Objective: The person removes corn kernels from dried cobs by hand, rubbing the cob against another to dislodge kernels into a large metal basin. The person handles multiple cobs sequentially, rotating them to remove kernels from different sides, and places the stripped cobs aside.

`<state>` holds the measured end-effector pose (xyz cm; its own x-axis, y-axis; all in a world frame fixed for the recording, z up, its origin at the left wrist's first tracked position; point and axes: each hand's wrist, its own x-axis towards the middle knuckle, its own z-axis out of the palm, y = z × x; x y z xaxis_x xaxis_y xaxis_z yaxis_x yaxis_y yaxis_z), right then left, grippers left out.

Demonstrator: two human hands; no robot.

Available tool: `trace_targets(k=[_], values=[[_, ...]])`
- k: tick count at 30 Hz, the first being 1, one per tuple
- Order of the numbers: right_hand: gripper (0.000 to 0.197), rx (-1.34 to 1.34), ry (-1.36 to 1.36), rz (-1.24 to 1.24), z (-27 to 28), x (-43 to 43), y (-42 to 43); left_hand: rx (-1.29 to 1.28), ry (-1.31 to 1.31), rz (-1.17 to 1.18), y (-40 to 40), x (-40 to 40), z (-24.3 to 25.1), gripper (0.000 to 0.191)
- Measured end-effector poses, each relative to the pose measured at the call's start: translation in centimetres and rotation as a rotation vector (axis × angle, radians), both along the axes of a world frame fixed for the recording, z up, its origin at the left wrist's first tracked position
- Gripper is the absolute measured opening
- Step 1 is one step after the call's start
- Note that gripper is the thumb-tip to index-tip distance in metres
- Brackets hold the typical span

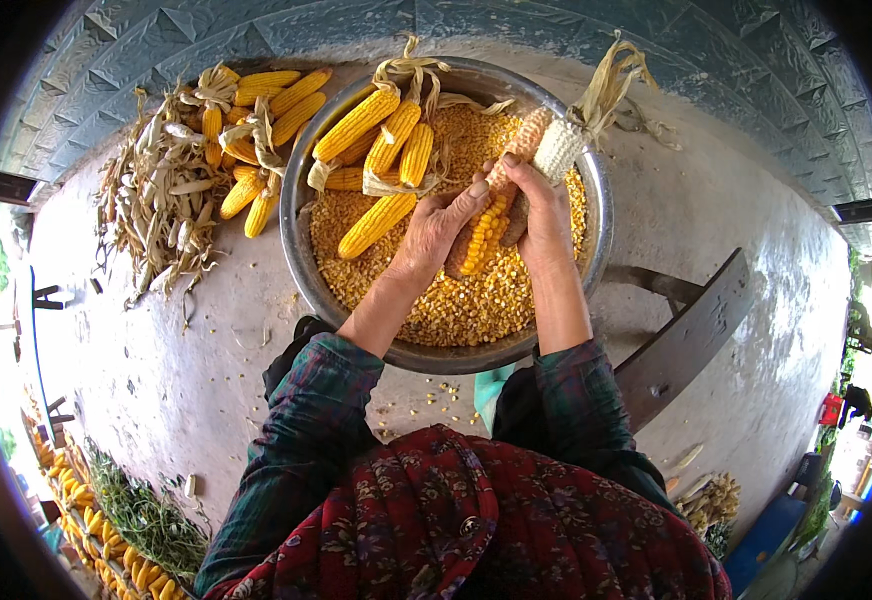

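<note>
My left hand [440, 225] and my right hand [537, 202] both grip a partly stripped corn cob [485, 234]. Its lower end still bears yellow kernels; its upper part is bare and pinkish. Beside its upper end, past my right fingers, lies a bare white cob [558, 150] with a tied dry husk [610, 90] at its tip. Below my hands a wide metal basin [295, 247] holds loose corn kernels [473, 307]. Several full yellow ears [357, 124] lie in the basin's left part, some joined by husks. My palms and part of the cob are hidden.
Left of the basin, more yellow ears [297, 116] lie by a heap of dry husks [158, 195]. A dark wooden bench [687, 337] stands at the right. Green plants [140, 495] and more corn [98, 532] lie at lower left. Fallen kernels [443, 397] dot the floor.
</note>
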<state>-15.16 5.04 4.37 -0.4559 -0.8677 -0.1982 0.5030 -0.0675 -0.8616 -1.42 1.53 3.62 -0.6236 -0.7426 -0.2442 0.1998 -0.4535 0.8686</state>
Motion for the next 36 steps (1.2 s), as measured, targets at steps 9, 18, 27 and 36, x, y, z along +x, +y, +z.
trace_targets(k=[9, 18, 27, 36], values=[[0.028, 0.029, -0.085, 0.042, -0.1, 0.5, 0.0, 0.127, 0.055, 0.099, 0.2, -0.4, -0.7, 0.045], [0.028, 0.057, -0.002, 0.001, 0.6, 0.6, 0.1, -0.028, -0.006, 0.011, -0.2, -0.4, 0.0, 0.050], [0.027, 0.210, 0.167, -0.029, -1.4, 0.8, -0.3, -0.311, -0.220, 0.184, 0.3, -0.9, -3.0, 0.034], [0.024, 0.173, 0.360, -0.120, -1.7, 1.4, -0.4, -0.105, -0.230, 0.195, -0.7, -1.1, -6.0, 0.025]])
